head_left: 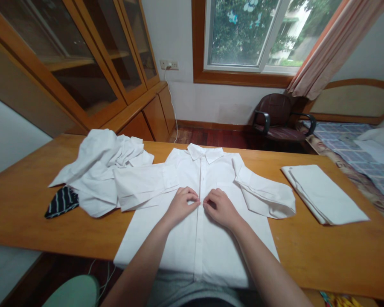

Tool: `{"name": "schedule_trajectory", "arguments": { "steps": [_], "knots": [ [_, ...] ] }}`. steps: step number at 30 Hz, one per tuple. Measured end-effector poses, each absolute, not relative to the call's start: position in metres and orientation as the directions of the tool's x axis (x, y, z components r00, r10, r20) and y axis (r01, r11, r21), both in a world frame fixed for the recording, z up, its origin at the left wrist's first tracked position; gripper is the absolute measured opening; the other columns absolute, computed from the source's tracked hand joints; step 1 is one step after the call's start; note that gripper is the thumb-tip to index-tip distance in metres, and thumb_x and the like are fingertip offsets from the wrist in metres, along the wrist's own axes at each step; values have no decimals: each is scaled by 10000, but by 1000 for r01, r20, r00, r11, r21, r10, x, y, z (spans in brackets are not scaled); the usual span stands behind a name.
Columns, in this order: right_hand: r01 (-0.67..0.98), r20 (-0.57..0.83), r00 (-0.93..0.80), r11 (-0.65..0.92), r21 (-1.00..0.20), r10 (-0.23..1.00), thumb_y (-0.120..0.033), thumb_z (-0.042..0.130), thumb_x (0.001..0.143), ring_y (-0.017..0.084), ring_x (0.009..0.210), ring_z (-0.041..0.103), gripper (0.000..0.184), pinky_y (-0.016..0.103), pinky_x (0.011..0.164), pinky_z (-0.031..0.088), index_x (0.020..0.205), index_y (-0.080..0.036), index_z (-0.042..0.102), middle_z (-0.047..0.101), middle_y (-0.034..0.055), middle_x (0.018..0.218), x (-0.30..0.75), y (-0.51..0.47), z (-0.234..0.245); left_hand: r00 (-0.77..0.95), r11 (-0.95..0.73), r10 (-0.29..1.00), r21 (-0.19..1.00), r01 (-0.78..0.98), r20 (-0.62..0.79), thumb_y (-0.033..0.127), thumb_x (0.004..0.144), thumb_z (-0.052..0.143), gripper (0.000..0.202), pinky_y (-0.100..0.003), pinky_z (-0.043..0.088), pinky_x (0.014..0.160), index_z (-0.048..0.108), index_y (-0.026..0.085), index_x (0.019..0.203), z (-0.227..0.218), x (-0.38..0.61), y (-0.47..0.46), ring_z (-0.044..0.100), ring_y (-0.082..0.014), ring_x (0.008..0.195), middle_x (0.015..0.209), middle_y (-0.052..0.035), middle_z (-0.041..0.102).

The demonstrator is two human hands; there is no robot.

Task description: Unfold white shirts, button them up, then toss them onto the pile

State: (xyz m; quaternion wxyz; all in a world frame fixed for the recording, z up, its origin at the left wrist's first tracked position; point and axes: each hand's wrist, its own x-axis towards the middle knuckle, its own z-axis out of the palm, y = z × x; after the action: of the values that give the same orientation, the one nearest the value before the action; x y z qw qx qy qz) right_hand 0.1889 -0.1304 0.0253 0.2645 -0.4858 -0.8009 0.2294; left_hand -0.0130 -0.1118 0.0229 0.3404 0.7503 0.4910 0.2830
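Note:
A white button-up shirt (220, 238) lies front side up on the wooden table, collar away from me, its lower edge hanging at the near side. Both sleeves are bent inward and outward across the sides. My left hand (184, 202) pinches the cloth at the button placket, midway down the front. Just across the placket, my right hand (219, 207) has its thumb and fingertips closed on the other edge. The fingertips of both hands nearly meet. Whether a button sits between them is hidden.
Left on the table (333, 251) is a crumpled heap of white clothes (99, 166) with a dark striped cloth (62, 202). A folded white garment (326, 194) lies at right. Beyond stand a glass-door cabinet (115, 55), an office chair (275, 113) and a bed (355, 140). A green stool (73, 292) is below left.

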Motion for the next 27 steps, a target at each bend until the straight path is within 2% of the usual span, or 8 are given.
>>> {"name": "schedule_trajectory", "arguments": {
  "steps": [4, 9, 15, 17, 23, 27],
  "knots": [
    [659, 210, -377, 421, -623, 902, -150, 621, 854, 190, 836, 518, 63, 328, 793, 382, 828, -194, 658, 596, 29, 821, 188, -129, 23, 391, -311, 915, 789, 529, 99, 259, 836, 657, 103, -389, 430, 955, 752, 262, 796, 24, -15, -112, 541, -227, 1018, 980, -24, 664],
    [668, 217, -338, 395, -630, 916, -137, 629, 844, 191, 853, 528, 72, 323, 795, 398, 873, -199, 654, 586, 31, 858, 187, -127, 17, 415, -349, 901, 783, 515, 128, 170, 820, 652, 161, -370, 426, 952, 763, 286, 828, 23, -17, -112, 542, -212, 1016, 988, -7, 661],
    [661, 235, -362, 426, -617, 902, -63, 569, 870, 194, 934, 544, 391, 328, 835, 413, 1209, -252, 619, 592, 47, 998, 187, -127, 15, 413, -376, 897, 768, 519, 160, 115, 811, 622, 230, -352, 437, 897, 773, 285, 844, 17, -18, -113, 550, -202, 948, 905, -14, 648],
    [665, 239, -387, 449, -596, 891, -50, 550, 882, 197, 959, 540, 447, 335, 846, 409, 1261, -280, 609, 596, 50, 1025, 188, -127, 13, 409, -373, 898, 770, 517, 161, 92, 809, 599, 266, -340, 441, 870, 778, 285, 850, 16, -17, -114, 553, -195, 918, 873, -15, 639],
    [669, 242, -397, 460, -584, 885, -55, 536, 902, 201, 955, 533, 362, 340, 839, 402, 1164, -267, 669, 604, 51, 1004, 187, -127, 12, 380, -329, 912, 829, 453, 155, 62, 791, 572, 275, -289, 454, 797, 768, 252, 824, 18, -17, -117, 582, -168, 867, 847, -10, 622],
    [674, 240, -390, 454, -583, 889, -54, 525, 907, 203, 949, 536, 371, 338, 837, 408, 1173, -273, 662, 605, 49, 993, 187, -128, 14, 317, -295, 933, 869, 398, 172, 77, 811, 564, 230, -267, 455, 754, 744, 221, 812, 22, -18, -116, 600, -152, 826, 848, -10, 617]
  ]
}}
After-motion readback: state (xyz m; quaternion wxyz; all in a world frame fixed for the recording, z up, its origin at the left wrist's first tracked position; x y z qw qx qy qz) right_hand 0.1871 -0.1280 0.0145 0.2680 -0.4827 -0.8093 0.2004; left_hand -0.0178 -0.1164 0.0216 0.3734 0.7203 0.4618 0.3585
